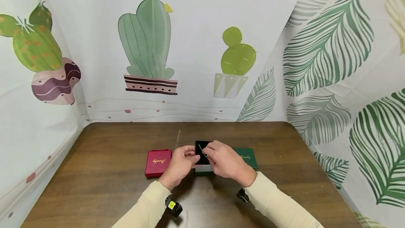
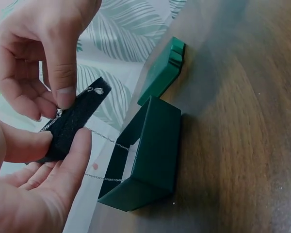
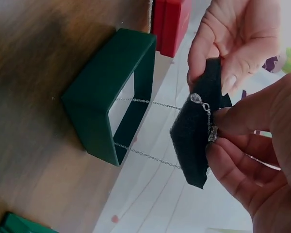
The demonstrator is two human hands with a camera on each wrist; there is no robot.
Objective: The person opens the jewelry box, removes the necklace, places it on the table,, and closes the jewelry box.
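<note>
My left hand [image 1: 181, 163] holds a black jewelry-box insert [image 3: 191, 131] by its edge, thumb on its face and fingers behind. The insert is raised above an open green box base [image 2: 157, 150]. A silver necklace [image 3: 160, 158] lies across the insert, with a clear drop-shaped stone [image 3: 196, 98] on its face. Two strands of its chain run from behind the insert down into the box. My right hand [image 1: 226, 159] pinches the necklace between thumb and fingertips against the insert's face.
A green lid [image 1: 248, 157] with gold lettering lies to the right of the box base. On the left is a red jewelry box [image 1: 155, 164], and beside it a thin gold chain [image 1: 178, 137] on the wooden table [image 1: 107, 171]. A printed curtain [image 1: 196, 45] hangs behind.
</note>
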